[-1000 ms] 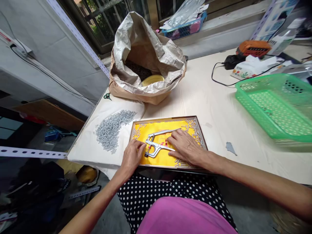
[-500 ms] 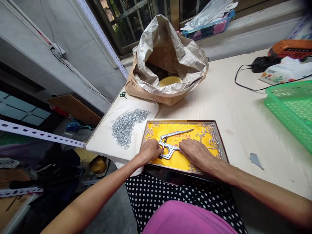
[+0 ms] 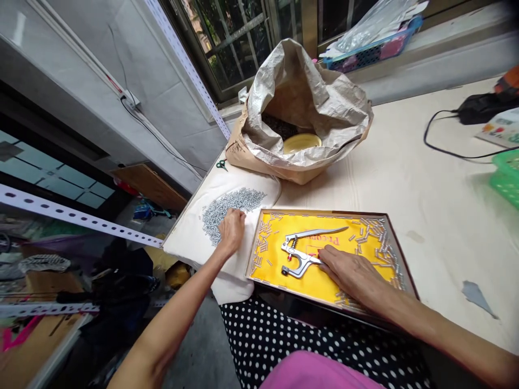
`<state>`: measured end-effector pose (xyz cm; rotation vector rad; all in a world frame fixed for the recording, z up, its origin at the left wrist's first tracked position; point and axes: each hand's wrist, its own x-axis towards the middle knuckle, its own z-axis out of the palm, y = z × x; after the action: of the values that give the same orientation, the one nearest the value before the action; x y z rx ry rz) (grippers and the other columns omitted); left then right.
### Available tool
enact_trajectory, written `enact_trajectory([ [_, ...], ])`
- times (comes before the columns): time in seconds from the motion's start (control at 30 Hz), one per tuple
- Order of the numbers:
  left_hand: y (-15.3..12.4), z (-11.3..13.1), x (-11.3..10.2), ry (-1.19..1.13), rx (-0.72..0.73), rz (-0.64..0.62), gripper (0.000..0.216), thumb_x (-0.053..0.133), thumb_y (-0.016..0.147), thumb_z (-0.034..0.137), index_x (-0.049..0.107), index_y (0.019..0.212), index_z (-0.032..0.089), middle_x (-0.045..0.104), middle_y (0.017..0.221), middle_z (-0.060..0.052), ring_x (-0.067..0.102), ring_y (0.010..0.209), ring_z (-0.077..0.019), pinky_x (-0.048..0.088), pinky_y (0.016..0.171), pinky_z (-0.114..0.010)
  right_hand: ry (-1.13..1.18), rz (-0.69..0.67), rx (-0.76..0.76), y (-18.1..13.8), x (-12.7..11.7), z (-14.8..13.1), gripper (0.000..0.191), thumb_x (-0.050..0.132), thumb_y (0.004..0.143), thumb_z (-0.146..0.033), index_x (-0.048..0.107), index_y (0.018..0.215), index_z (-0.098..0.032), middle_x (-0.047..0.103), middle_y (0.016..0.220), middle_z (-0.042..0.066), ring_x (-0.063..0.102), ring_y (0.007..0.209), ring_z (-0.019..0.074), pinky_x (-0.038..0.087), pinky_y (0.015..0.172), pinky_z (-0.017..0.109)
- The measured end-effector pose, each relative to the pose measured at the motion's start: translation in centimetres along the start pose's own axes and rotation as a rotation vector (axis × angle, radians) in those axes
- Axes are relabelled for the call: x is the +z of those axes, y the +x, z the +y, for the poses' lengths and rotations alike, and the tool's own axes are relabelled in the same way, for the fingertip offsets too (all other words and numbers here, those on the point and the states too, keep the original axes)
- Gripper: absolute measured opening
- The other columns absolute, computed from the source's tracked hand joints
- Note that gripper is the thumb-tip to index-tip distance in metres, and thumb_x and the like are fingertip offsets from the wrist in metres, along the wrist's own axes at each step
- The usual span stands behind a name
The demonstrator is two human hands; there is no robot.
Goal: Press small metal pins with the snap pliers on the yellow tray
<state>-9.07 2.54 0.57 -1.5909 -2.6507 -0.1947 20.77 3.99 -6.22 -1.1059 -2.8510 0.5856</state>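
Note:
My left hand (image 3: 231, 230) rests with its fingers curled on the heap of small metal pins (image 3: 229, 206) lying on a white cloth (image 3: 194, 244); what the fingers pinch is hidden. My right hand (image 3: 352, 274) lies on the lower handle of silver pliers (image 3: 303, 250), pressing it down inside a shallow box with a yellow lining (image 3: 279, 278). Loose metal pins are scattered along the box's edges.
A crumpled paper sack (image 3: 305, 111) with dark granules and a yellow bowl (image 3: 301, 143) stands behind the box. Small green scissors (image 3: 221, 165) lie at the table's left edge. A black cable (image 3: 450, 152) and a green basket (image 3: 506, 176) are at the right.
My left hand left the pliers in the box and moved left onto the pin heap. My right hand stayed on the pliers' handle. The camera view swung left.

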Motion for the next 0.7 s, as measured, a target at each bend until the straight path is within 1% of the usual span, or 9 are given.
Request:
enact_trajectory([
  [0.07, 1.6, -1.7, 0.5, 0.066, -0.05, -0.018, 0.026, 0.047, 0.096, 0.028, 0.07, 0.099, 0.018, 0.065, 0.11, -0.009, 0.063, 0.093, -0.0223, 0.041, 0.075, -0.03, -0.002, 0.001, 0.01, 0.0, 0.2, 0.1, 0.015, 0.04, 0.099, -0.026, 0.054, 0.094, -0.022, 0.065, 0.093, 0.005, 0.065, 0.082, 0.0203, 0.038, 0.061, 0.03],
  [0.13, 2.8, -2.9, 1.2, 0.125, -0.052, -0.045, 0.025, 0.049, 0.095, 0.03, 0.07, 0.1, 0.017, 0.064, 0.112, -0.01, 0.063, 0.094, -0.0234, 0.041, 0.075, -0.031, 0.0, 0.008, 0.009, 0.1, 0.4, 0.2, 0.015, 0.041, 0.099, -0.026, 0.054, 0.092, -0.022, 0.065, 0.09, 0.005, 0.064, 0.079, 0.0196, 0.037, 0.06, 0.03],
  [0.2, 3.4, -3.6, 1.9, 0.172, -0.034, -0.062, 0.024, 0.05, 0.095, 0.031, 0.069, 0.103, 0.018, 0.063, 0.114, -0.01, 0.063, 0.094, -0.0241, 0.04, 0.075, -0.031, 0.01, 0.031, -0.004, 0.1, 0.6, 0.3, 0.015, 0.042, 0.098, -0.026, 0.054, 0.091, -0.022, 0.065, 0.09, 0.005, 0.064, 0.077, 0.019, 0.037, 0.059, 0.03],
  [0.3, 3.8, -3.8, 2.5, 0.227, -0.024, -0.095, 0.025, 0.047, 0.096, 0.03, 0.068, 0.105, 0.018, 0.062, 0.116, -0.01, 0.063, 0.094, -0.024, 0.039, 0.072, -0.03, 0.024, 0.073, -0.026, 0.0, 0.8, 0.4, 0.014, 0.044, 0.097, -0.026, 0.054, 0.089, -0.022, 0.065, 0.089, 0.005, 0.063, 0.075, 0.0186, 0.036, 0.058, 0.03],
  [0.47, 4.3, -4.1, 2.9, 0.251, -0.004, -0.14, 0.026, 0.046, 0.095, 0.028, 0.068, 0.103, 0.016, 0.06, 0.118, -0.012, 0.062, 0.09, -0.0244, 0.036, 0.068, -0.031, 0.009, 0.067, -0.025, -0.1, 0.6, 0.3, 0.015, 0.043, 0.098, -0.026, 0.053, 0.088, -0.022, 0.065, 0.088, 0.004, 0.063, 0.073, 0.0176, 0.036, 0.057, 0.029],
  [0.57, 4.7, -4.4, 3.0, 0.219, 0.011, -0.138, 0.024, 0.047, 0.094, 0.028, 0.068, 0.099, 0.017, 0.061, 0.118, -0.011, 0.062, 0.089, -0.0237, 0.036, 0.069, -0.031, 0.008, 0.061, -0.03, -0.1, 0.6, 0.3, 0.015, 0.043, 0.098, -0.026, 0.053, 0.089, -0.022, 0.064, 0.088, 0.004, 0.063, 0.074, 0.0179, 0.036, 0.058, 0.029],
  [0.7, 4.8, -4.5, 2.9, 0.161, 0.023, -0.117, 0.021, 0.049, 0.092, 0.025, 0.069, 0.094, 0.017, 0.064, 0.112, -0.009, 0.061, 0.091, -0.0223, 0.038, 0.072, -0.031, 0.024, 0.044, -0.024, 0.0, 0.6, 0.2, 0.013, 0.043, 0.098, -0.025, 0.054, 0.091, -0.021, 0.064, 0.09, 0.005, 0.064, 0.078, 0.0194, 0.037, 0.059, 0.029],
])
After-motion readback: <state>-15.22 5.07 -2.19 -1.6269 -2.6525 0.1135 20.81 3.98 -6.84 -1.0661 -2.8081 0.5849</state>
